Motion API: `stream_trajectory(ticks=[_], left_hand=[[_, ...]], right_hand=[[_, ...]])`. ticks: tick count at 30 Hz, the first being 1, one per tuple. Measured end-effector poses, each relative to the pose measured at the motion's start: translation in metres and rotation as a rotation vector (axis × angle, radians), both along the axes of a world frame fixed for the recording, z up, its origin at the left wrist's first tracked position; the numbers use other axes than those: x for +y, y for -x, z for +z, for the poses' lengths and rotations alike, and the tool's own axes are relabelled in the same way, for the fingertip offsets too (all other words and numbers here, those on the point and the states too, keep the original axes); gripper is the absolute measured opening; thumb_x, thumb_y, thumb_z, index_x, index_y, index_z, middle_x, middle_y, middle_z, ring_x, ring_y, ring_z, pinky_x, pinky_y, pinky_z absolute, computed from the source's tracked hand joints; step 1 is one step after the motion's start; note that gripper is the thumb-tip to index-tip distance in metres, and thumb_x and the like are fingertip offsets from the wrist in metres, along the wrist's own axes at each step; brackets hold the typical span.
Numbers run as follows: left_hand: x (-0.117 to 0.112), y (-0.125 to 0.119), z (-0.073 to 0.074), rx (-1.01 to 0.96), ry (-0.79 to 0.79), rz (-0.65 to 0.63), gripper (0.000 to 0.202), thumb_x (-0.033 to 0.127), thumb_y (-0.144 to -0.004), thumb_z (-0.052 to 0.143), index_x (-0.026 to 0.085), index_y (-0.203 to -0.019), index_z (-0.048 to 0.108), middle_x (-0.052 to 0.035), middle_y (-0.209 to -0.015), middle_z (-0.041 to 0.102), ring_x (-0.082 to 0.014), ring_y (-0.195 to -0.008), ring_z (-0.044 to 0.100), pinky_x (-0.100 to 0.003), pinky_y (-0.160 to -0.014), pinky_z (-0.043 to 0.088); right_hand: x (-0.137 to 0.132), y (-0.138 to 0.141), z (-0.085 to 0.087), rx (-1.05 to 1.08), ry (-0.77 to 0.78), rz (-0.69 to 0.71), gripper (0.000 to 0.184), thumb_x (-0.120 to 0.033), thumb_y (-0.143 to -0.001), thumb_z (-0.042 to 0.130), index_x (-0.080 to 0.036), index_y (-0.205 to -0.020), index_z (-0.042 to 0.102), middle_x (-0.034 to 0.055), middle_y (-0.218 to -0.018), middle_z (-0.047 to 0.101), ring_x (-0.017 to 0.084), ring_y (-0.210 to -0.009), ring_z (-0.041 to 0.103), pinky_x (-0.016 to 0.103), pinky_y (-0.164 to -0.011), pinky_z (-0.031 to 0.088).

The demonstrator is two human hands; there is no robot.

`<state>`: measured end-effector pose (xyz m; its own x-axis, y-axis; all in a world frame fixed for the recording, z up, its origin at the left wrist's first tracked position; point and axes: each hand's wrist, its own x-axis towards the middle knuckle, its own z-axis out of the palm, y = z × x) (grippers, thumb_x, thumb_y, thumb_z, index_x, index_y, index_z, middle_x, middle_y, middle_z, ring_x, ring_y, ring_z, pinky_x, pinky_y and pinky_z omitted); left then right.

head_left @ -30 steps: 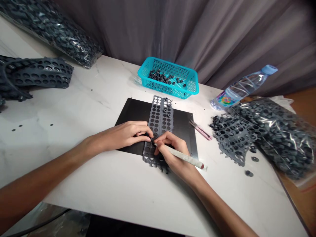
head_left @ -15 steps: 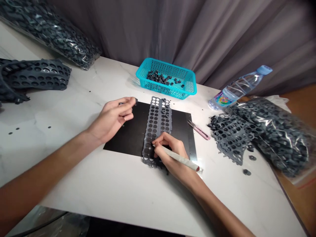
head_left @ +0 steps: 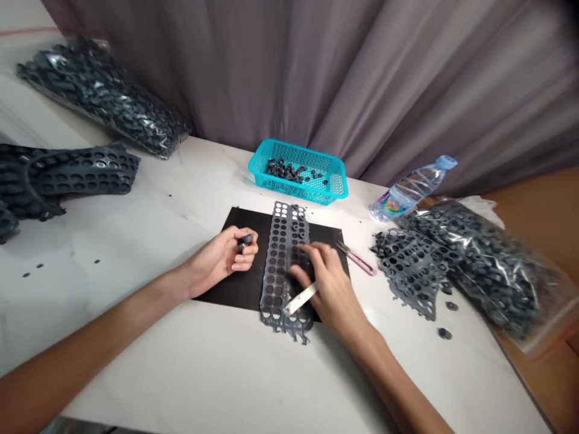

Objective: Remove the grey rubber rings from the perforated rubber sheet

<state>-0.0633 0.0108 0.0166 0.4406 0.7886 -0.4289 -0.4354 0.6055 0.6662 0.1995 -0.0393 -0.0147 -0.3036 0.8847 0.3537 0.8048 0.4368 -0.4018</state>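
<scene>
A grey rubber sheet full of round holes (head_left: 284, 265) lies lengthwise on a black mat (head_left: 235, 283) on the white table. My left hand (head_left: 224, 256) is curled over the mat left of the sheet, pinching small dark rubber rings (head_left: 245, 241) between thumb and fingers. My right hand (head_left: 328, 283) rests on the right side of the sheet, fingers reaching forward onto it, with a white paper-wrapped tool (head_left: 301, 299) held under the palm and pointing left.
A teal basket (head_left: 337, 182) with several dark rings stands behind the mat. Pink snips (head_left: 357, 258) lie to the right, then a punched sheet scrap (head_left: 409, 265), a bag of rings (head_left: 488, 262) and a water bottle (head_left: 409, 188). More sheets (head_left: 76, 172) and another bag (head_left: 104, 102) lie left.
My left hand left the sheet, swung out to the left and came back beside it holding rings. My right hand shifted from a pen-like grip at the near end to lying flatter on the sheet.
</scene>
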Motion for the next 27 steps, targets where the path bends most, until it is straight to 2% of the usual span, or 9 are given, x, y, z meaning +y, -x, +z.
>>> stream_trajectory(ticks=[3, 6, 9, 10, 13, 16, 19, 23, 27], left_hand=[[0.000, -0.001, -0.007, 0.046, -0.036, -0.018, 0.013, 0.021, -0.100, 0.060, 0.012, -0.093, 0.066, 0.0011, -0.078, 0.044, -0.0067, -0.056, 0.037, -0.015, -0.045, 0.032], [-0.002, -0.004, -0.011, 0.098, -0.063, -0.013, 0.016, 0.028, -0.098, 0.070, 0.012, -0.094, 0.069, -0.0005, -0.083, 0.049, -0.0071, -0.060, 0.040, -0.016, -0.046, 0.030], [-0.005, -0.006, -0.014, 0.103, -0.076, -0.037, 0.022, 0.034, -0.098, 0.074, 0.013, -0.094, 0.070, -0.0027, -0.087, 0.053, -0.0088, -0.065, 0.046, -0.017, -0.048, 0.032], [-0.005, -0.006, -0.015, 0.096, -0.082, -0.055, 0.023, 0.035, -0.098, 0.074, 0.013, -0.095, 0.071, -0.0037, -0.089, 0.055, -0.0094, -0.067, 0.048, -0.017, -0.049, 0.034], [0.006, -0.007, -0.014, 0.105, -0.164, -0.115, 0.026, 0.039, -0.100, 0.072, 0.013, -0.099, 0.072, -0.0061, -0.094, 0.058, -0.0106, -0.070, 0.051, -0.018, -0.051, 0.036], [0.041, -0.016, -0.004, 0.144, -0.285, -0.131, 0.027, 0.039, -0.101, 0.072, 0.012, -0.099, 0.072, -0.0071, -0.094, 0.060, -0.0105, -0.070, 0.052, -0.018, -0.051, 0.036], [0.095, -0.041, 0.015, 0.166, -0.404, -0.107, 0.031, 0.043, -0.104, 0.067, 0.012, -0.100, 0.071, -0.0089, -0.095, 0.063, -0.0122, -0.073, 0.055, -0.020, -0.055, 0.042], [0.173, -0.084, 0.036, 0.271, -0.555, -0.066, 0.043, 0.049, -0.111, 0.051, 0.013, -0.096, 0.068, -0.0158, -0.097, 0.069, -0.0186, -0.082, 0.064, -0.029, -0.068, 0.052], [0.224, -0.109, 0.036, 0.462, -0.711, -0.056, 0.041, 0.052, -0.110, 0.056, 0.013, -0.102, 0.070, -0.0178, -0.109, 0.074, -0.0265, -0.103, 0.070, -0.044, -0.095, 0.055]], right_hand=[[-0.001, 0.005, -0.008, -0.127, 0.016, -0.004, 0.035, -0.044, -0.115, 0.052, -0.019, -0.138, 0.061, 0.0160, -0.118, 0.070, 0.039, -0.110, 0.066, 0.056, -0.087, 0.062], [-0.001, 0.009, -0.005, -0.128, -0.011, 0.018, 0.018, -0.031, -0.114, 0.050, -0.025, -0.115, 0.067, 0.0111, -0.100, 0.072, 0.036, -0.095, 0.068, 0.049, -0.074, 0.060], [0.003, -0.001, 0.012, 0.047, -0.013, 0.019, 0.017, -0.030, -0.111, 0.057, -0.029, -0.097, 0.067, 0.0076, -0.094, 0.073, 0.031, -0.089, 0.068, 0.043, -0.075, 0.055], [0.005, -0.009, 0.020, 0.185, 0.001, -0.008, 0.014, -0.032, -0.108, 0.063, -0.028, -0.095, 0.067, 0.0063, -0.093, 0.073, 0.029, -0.088, 0.067, 0.041, -0.076, 0.053], [0.012, -0.046, 0.045, 0.324, -0.079, -0.165, 0.024, -0.042, -0.110, 0.059, -0.023, -0.097, 0.065, 0.0025, -0.079, 0.065, 0.023, -0.072, 0.061, 0.036, -0.068, 0.046], [0.016, -0.093, 0.064, 0.535, -0.201, -0.511, 0.036, -0.055, -0.100, 0.068, -0.020, -0.092, 0.069, -0.0007, -0.071, 0.058, 0.018, -0.064, 0.051, 0.031, -0.063, 0.041], [0.014, -0.135, 0.073, 0.607, -0.315, -0.765, 0.040, -0.058, -0.089, 0.073, -0.018, -0.091, 0.074, 0.0044, -0.080, 0.068, 0.021, -0.072, 0.057, 0.033, -0.069, 0.044], [0.010, -0.173, 0.070, 0.593, -0.334, -0.951, 0.042, -0.060, -0.086, 0.070, -0.019, -0.092, 0.075, 0.0046, -0.077, 0.068, 0.023, -0.069, 0.056, 0.036, -0.069, 0.043], [0.011, -0.201, 0.054, 0.350, -0.197, -1.014, 0.046, -0.064, -0.085, 0.063, -0.020, -0.091, 0.073, 0.0100, -0.084, 0.070, 0.029, -0.074, 0.060, 0.040, -0.072, 0.043]])
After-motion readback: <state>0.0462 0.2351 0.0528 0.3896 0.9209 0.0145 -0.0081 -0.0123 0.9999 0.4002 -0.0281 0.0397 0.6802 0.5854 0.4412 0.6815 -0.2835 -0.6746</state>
